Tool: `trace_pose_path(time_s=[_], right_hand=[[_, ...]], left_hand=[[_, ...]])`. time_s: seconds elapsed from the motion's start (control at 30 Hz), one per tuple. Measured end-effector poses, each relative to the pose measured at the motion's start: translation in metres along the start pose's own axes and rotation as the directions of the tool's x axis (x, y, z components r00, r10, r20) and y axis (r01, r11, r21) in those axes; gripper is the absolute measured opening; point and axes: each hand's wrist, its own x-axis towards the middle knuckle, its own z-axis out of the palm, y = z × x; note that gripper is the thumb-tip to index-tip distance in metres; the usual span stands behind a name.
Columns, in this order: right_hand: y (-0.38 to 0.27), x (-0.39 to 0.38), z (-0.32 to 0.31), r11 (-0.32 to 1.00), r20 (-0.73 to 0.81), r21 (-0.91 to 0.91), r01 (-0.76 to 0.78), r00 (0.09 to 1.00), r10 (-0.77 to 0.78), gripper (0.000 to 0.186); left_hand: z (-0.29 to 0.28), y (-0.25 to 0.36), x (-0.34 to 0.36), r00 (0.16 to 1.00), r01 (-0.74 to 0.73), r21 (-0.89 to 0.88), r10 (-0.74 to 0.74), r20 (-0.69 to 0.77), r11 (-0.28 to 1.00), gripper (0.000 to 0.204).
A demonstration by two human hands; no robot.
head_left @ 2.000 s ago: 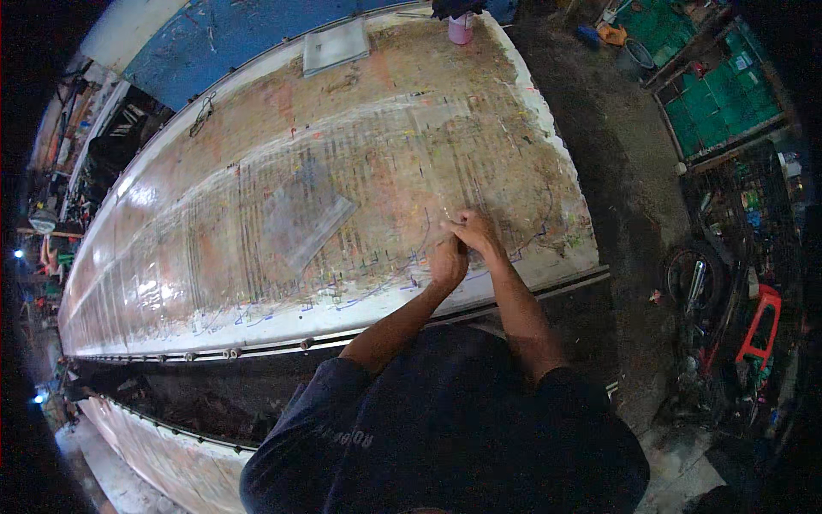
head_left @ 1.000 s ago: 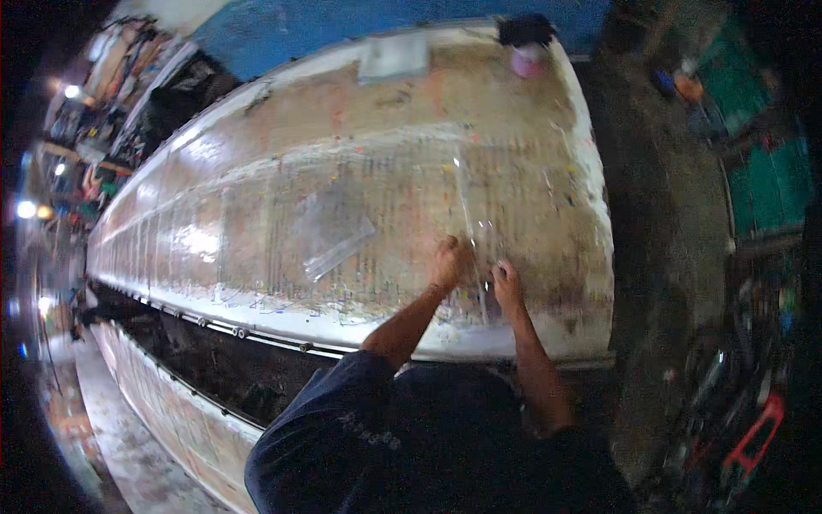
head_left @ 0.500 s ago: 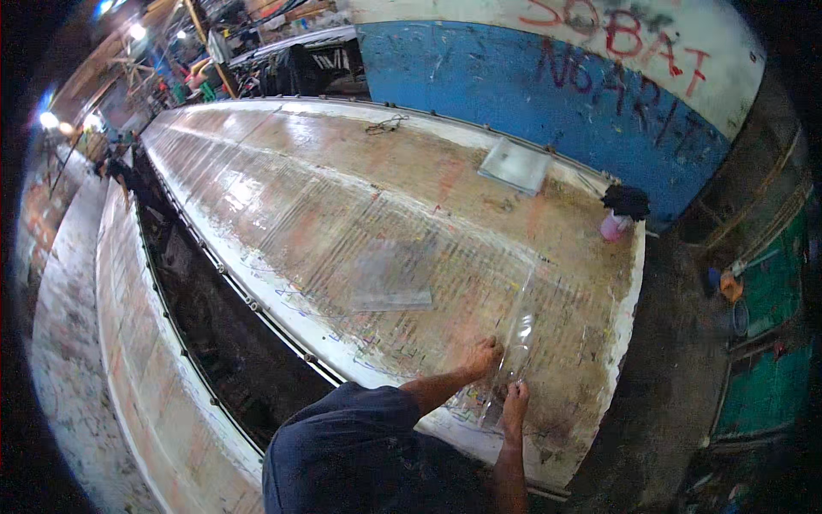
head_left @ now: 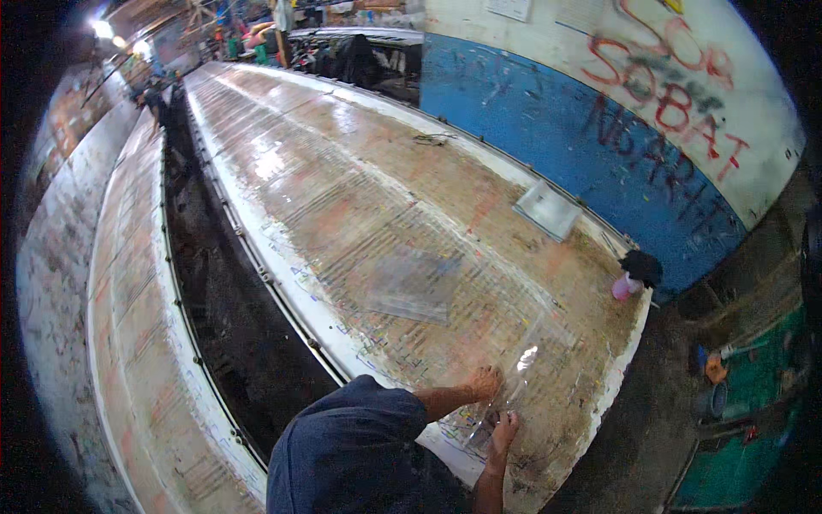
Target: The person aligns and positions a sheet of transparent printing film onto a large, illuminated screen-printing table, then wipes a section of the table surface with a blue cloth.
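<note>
A clear, glossy plastic sheet (head_left: 524, 363) lies on the long, paint-stained table (head_left: 342, 218) near its right end. At the sheet's left edge is my left hand (head_left: 485, 384), its fingers bent and closed on the plastic. My right hand (head_left: 506, 427) pinches the nearer part of the same sheet, a short way to the right of the left hand. Light glints off the plastic just beyond both hands. Farther left, a flat pile of clear plastic sheets (head_left: 411, 295) rests on the tabletop, apart from my hands.
At the table's far edge lies a stack of pale plastic (head_left: 548, 210). A pink container (head_left: 625, 287) with black cloth (head_left: 640, 267) stands at the far right corner. A dark gap separates a second long table (head_left: 128, 343) on the left. Beyond stands a blue-and-white wall (head_left: 514, 94).
The view has turned, so the table appears shifted right and lower. My hands remain at the clear sheet; the right hand now sits slightly lower and closer to me.
</note>
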Motion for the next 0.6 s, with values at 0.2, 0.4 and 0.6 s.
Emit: trace_pose_path(time_s=[0.2,0.4,0.6], right_hand=[[-0.128,-0.035,-0.009,0.990,0.242,-0.031,-0.137,0.960,0.141,0.045],[-0.157,-0.021,0.010,0.893,0.384,-0.449,0.038,0.910,0.155,0.069],[-0.157,-0.030,0.058,0.498,0.217,-0.819,0.284,0.958,-0.188,0.073]], left_hand=[[-0.099,-0.019,-0.086,0.986,0.152,-0.364,-0.116,0.121,0.919,0.030],[-0.162,-0.113,-0.192,0.826,0.549,-0.160,-0.562,-0.051,0.820,0.033],[-0.219,-0.189,-0.303,0.431,0.746,-0.302,-0.777,-0.459,0.593,0.035]])
